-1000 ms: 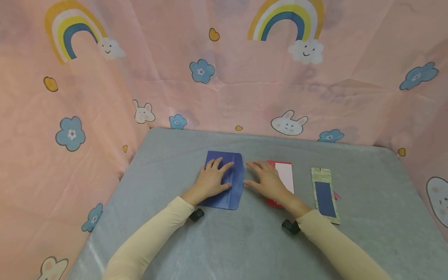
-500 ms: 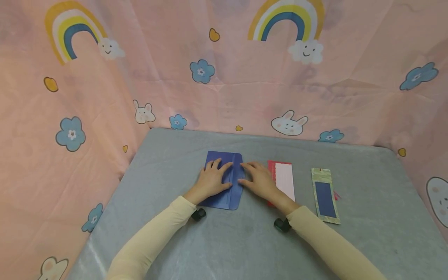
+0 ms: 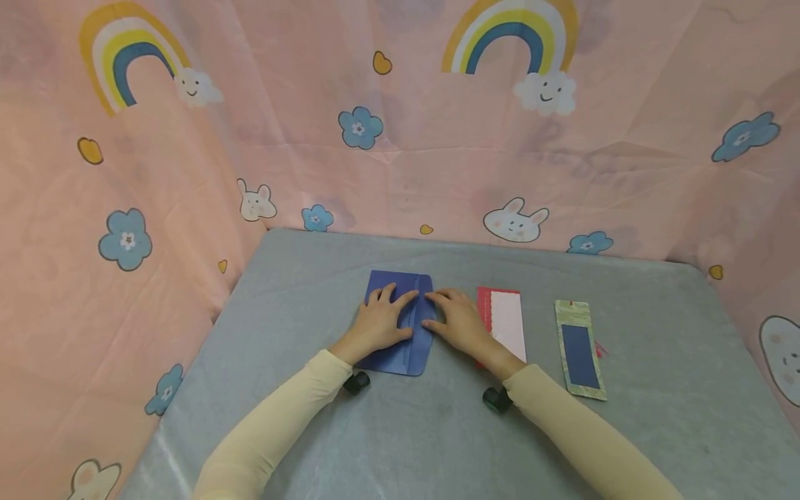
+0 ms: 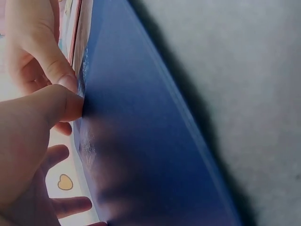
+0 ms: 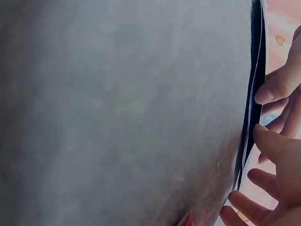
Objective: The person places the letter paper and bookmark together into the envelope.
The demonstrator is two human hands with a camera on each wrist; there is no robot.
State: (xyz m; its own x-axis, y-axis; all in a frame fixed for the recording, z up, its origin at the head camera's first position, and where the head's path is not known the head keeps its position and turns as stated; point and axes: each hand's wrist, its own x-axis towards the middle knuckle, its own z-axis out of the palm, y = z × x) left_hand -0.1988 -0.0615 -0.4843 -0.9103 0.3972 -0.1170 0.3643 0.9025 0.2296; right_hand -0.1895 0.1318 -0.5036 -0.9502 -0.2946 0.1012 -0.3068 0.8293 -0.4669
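Observation:
A blue envelope point(image 3: 392, 357) lies flat on the grey table, its tapered flap point(image 3: 427, 305) spread out to the right of a crease. My left hand point(image 3: 375, 323) rests on the envelope's body with fingers spread, thumb and forefinger reaching to the crease. From the other side my right hand point(image 3: 459, 321) touches the flap with its fingertips and thumb, fingers gently bent. In the left wrist view, the left thumb point(image 4: 66, 103) presses at the envelope's point(image 4: 141, 103) surface near the right hand's thumb. The right wrist view shows the envelope point(image 5: 254, 84) edge-on, its layers slightly parted.
Just right of my right hand lies a red-and-white card point(image 3: 507, 319), partly covered by that arm. Farther right is a pale green strip point(image 3: 578, 312) with a dark blue panel, a small pink item point(image 3: 601, 349) beside it. Pink patterned cloth point(image 3: 400, 173) surrounds the table.
My right hand has moved left from beside the envelope onto its flap, uncovering more of the red-and-white card. My left hand has stayed almost in place.

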